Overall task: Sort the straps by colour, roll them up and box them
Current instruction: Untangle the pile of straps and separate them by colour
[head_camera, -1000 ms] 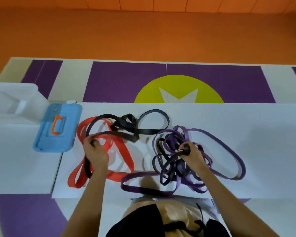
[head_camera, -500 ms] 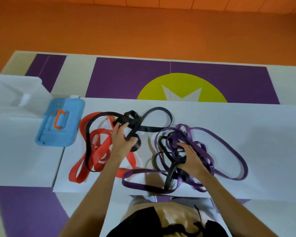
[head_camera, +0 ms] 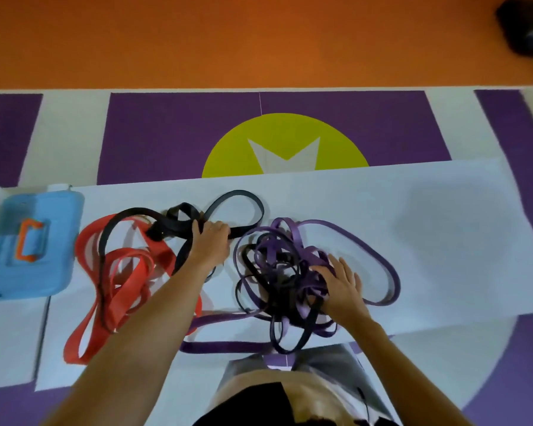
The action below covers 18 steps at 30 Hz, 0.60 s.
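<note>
My view looks straight down on a long white paper-covered tabletop (head_camera: 428, 226) over a purple and yellow floor mat.

- **Far left:** one flat light-blue plastic case with an orange handle (head_camera: 28, 244) lies apart from the straps. I judge it is parked there until the boxing step.
- **Beside it:** a sprawl of flat red webbing straps (head_camera: 162, 256) in long loose loops. They overlap too much for me to count, though there seem to be two or three.
- **Over the red ones:** a flat black webbing strap (head_camera: 173, 230) crosses them and loops toward the far edge.
- **Left hand** (head_camera: 210, 244)**:** its fingers are curled around the black strap where it crosses itself, probably to draw it clear of the red.
- **Right of centre:** a dense heap of narrow purple straps (head_camera: 290, 232) with darker strands threaded through it. There are several, but I cannot count them.
- **Right hand** (head_camera: 342, 284)**:** it lies flat on the heap with fingers straight and spread, gripping nothing, most likely pinning the heap down.

Two hands are in view. No strap is rolled or boxed yet, and all of them lie on the tabletop.
</note>
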Available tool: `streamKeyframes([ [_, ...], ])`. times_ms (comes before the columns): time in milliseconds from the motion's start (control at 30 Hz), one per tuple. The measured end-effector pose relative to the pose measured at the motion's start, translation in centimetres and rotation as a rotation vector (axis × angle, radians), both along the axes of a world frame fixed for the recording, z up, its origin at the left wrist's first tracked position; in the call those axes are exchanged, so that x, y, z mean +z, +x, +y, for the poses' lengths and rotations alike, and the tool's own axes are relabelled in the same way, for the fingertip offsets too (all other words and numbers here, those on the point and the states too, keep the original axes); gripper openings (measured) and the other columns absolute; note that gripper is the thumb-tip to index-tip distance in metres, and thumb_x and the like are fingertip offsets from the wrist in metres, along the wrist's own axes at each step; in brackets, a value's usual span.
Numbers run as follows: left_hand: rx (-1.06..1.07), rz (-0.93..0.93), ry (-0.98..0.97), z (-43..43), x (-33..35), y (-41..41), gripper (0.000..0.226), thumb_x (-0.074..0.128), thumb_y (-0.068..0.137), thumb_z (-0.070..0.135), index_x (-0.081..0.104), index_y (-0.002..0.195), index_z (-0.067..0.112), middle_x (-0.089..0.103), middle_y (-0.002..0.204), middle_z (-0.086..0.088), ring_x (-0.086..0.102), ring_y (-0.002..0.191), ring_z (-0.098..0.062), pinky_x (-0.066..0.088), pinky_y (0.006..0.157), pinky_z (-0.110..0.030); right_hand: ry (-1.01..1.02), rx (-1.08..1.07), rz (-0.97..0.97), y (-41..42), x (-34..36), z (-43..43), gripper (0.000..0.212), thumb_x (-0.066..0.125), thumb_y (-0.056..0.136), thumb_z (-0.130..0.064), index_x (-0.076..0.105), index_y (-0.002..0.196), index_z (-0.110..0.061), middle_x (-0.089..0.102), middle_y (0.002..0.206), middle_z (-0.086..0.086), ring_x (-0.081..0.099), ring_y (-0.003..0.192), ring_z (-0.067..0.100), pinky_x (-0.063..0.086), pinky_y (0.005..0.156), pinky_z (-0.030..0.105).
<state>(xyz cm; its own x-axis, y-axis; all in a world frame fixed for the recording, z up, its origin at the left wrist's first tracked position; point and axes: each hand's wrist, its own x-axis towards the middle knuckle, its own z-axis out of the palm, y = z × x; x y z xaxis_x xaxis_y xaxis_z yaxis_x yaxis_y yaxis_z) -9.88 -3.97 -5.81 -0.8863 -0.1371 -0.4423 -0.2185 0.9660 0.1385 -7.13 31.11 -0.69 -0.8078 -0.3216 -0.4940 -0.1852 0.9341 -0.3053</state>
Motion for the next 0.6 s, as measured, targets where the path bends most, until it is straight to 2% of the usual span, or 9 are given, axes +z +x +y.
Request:
streamKeyframes([
  [67, 0.015, 0.039, -0.066, -0.1, 0.1, 1.1, 0.036, 0.052, 0.103, 0.03, 0.052, 0.137, 0.019, 0.054, 0.141, -0.001, 0.042, 0.139, -0.028, 0.01, 0.125, -0.064, -0.062, -0.043, -0.063, -0.6, -0.3, 0.7, 0.058, 0.07, 0.09, -0.048, 0.044, 0.142, -0.047, 0.032, 0.158, -0.004, 0.034, 0.147, 0.034, 0.037, 0.12, 0.055],
  [133, 0.033, 0.024, -0.159, -0.8, 0.0, 2.5, 0.044, 0.054, 0.1, 0.029, 0.048, 0.142, 0.016, 0.052, 0.144, -0.002, 0.042, 0.14, -0.027, 0.011, 0.125, -0.06, -0.108, -0.049, -0.08, -1.1, -0.6, 1.1, 0.049, 0.072, 0.089, -0.041, 0.051, 0.134, -0.046, 0.045, 0.142, -0.007, 0.049, 0.13, 0.027, 0.05, 0.107, 0.045],
  [233, 0.062, 0.059, -0.249, -2.5, -0.3, 4.6, 0.048, 0.053, 0.099, 0.031, 0.052, 0.143, 0.012, 0.057, 0.139, -0.004, 0.046, 0.137, -0.026, 0.018, 0.126, -0.051, -0.115, -0.049, -0.068, -1.6, -0.3, 0.6, 0.048, 0.074, 0.093, -0.025, 0.058, 0.137, -0.032, 0.048, 0.142, 0.0, 0.046, 0.125, 0.027, 0.047, 0.106, 0.039],
  [300, 0.058, 0.048, -0.289, -3.2, -0.3, 5.4, 0.043, 0.051, 0.1, 0.034, 0.06, 0.136, 0.011, 0.06, 0.133, -0.006, 0.051, 0.131, -0.027, 0.025, 0.124, -0.047, -0.122, -0.073, -0.079, -1.9, -0.5, 0.4, 0.048, 0.075, 0.093, -0.024, 0.059, 0.137, -0.028, 0.048, 0.142, 0.004, 0.047, 0.126, 0.031, 0.045, 0.108, 0.039],
  [367, 0.049, 0.049, -0.327, -2.6, 0.5, 5.5, 0.035, 0.054, 0.099, 0.033, 0.069, 0.122, 0.011, 0.062, 0.126, -0.009, 0.056, 0.121, -0.03, 0.036, 0.115, -0.047, -0.136, -0.077, -0.113, -1.9, -0.7, 0.2, 0.049, 0.078, 0.092, -0.028, 0.059, 0.137, -0.028, 0.047, 0.142, 0.005, 0.046, 0.127, 0.033, 0.043, 0.109, 0.041],
  [433, 0.047, 0.186, -0.241, -0.7, 2.2, 5.2, 0.017, 0.065, 0.094, 0.021, 0.07, 0.107, 0.012, 0.063, 0.11, -0.009, 0.06, 0.104, -0.032, 0.047, 0.093, -0.048, -0.138, -0.081, -0.143, -1.9, -0.8, 0.1, 0.053, 0.08, 0.09, -0.032, 0.058, 0.138, -0.028, 0.045, 0.142, 0.004, 0.044, 0.127, 0.032, 0.043, 0.11, 0.04],
  [500, -0.013, 0.346, -0.012, 2.7, 4.0, 4.9, 0.005, 0.063, 0.095, 0.015, 0.066, 0.099, 0.015, 0.06, 0.099, -0.005, 0.062, 0.091, -0.03, 0.05, 0.077, -0.044, -0.163, -0.096, -0.147, -1.8, -0.7, 0.1, 0.061, 0.085, 0.084, -0.039, 0.057, 0.138, -0.028, 0.044, 0.14, 0.003, 0.042, 0.126, 0.03, 0.041, 0.11, 0.039],
  [533, -0.041, 0.36, 0.142, 5.0, 4.9, 5.0, 0.007, 0.059, 0.097, 0.021, 0.064, 0.102, 0.017, 0.06, 0.099, -0.003, 0.063, 0.089, -0.028, 0.051, 0.074, -0.043, -0.186, -0.114, -0.154, -1.8, -0.6, 0.2, 0.067, 0.087, 0.081, -0.043, 0.057, 0.139, -0.03, 0.044, 0.138, 0.001, 0.041, 0.125, 0.028, 0.041, 0.11, 0.039],
  [600, -0.068, 0.21, 0.384, 9.3, 6.0, 5.2, 0.034, 0.058, 0.095, 0.045, 0.059, 0.119, 0.022, 0.059, 0.113, 0.0, 0.064, 0.097, -0.023, 0.055, 0.079, -0.041, -0.233, -0.136, -0.175, -1.7, -0.3, 0.3, 0.08, 0.091, 0.073, -0.051, 0.054, 0.141, -0.034, 0.043, 0.137, -0.002, 0.04, 0.124, 0.025, 0.043, 0.111, 0.041],
])
